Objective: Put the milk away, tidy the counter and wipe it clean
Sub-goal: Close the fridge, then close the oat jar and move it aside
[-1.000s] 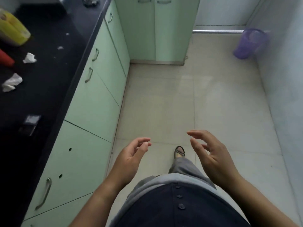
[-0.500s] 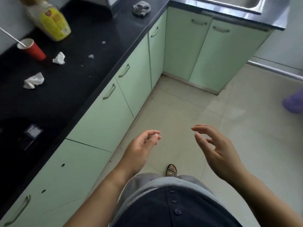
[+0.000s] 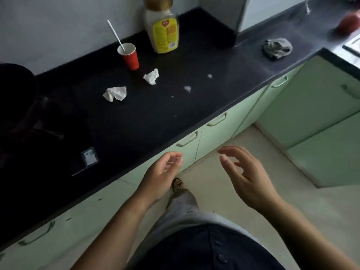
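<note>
A yellow-labelled milk powder jar with a gold lid stands at the back of the black counter. Left of it is a red paper cup with a white spoon in it. Two crumpled white tissues and small white scraps lie in front of the cup. A grey rag is bunched up on the counter's right part. My left hand and my right hand hover in front of the counter's edge, above the floor, fingers loosely curved, holding nothing.
Pale green cabinet doors with handles run under the counter and round the corner at the right. A small sachet lies near the counter's front edge. A dark stove top fills the left. A red object sits at the far right.
The view has swung left and up from the floor onto the counter, bringing the jar, cup, tissues and rag fully into sight. Both hands stay empty, held the same way.
</note>
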`<control>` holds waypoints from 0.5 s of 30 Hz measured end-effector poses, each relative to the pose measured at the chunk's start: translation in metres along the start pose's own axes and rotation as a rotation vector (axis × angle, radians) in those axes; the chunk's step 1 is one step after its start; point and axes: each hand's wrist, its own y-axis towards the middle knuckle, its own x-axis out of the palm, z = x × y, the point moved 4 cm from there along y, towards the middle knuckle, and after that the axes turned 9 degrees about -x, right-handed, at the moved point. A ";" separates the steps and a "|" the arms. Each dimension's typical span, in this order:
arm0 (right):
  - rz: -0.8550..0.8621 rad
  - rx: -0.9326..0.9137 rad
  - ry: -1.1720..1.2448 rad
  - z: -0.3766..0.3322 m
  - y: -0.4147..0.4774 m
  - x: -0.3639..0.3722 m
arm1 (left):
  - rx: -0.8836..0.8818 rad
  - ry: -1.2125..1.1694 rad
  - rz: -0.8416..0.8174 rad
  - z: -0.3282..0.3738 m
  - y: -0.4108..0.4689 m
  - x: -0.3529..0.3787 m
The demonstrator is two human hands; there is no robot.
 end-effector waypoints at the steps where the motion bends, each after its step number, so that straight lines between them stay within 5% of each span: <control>1: -0.003 -0.019 0.000 -0.004 0.024 0.002 | 0.008 -0.012 0.012 0.008 0.017 -0.012; 8: -0.094 -0.109 -0.027 -0.033 0.159 0.033 | 0.006 0.074 0.116 0.043 0.111 -0.098; 15: -0.259 -0.155 -0.157 -0.029 0.258 0.076 | -0.107 0.505 0.269 0.016 0.203 -0.144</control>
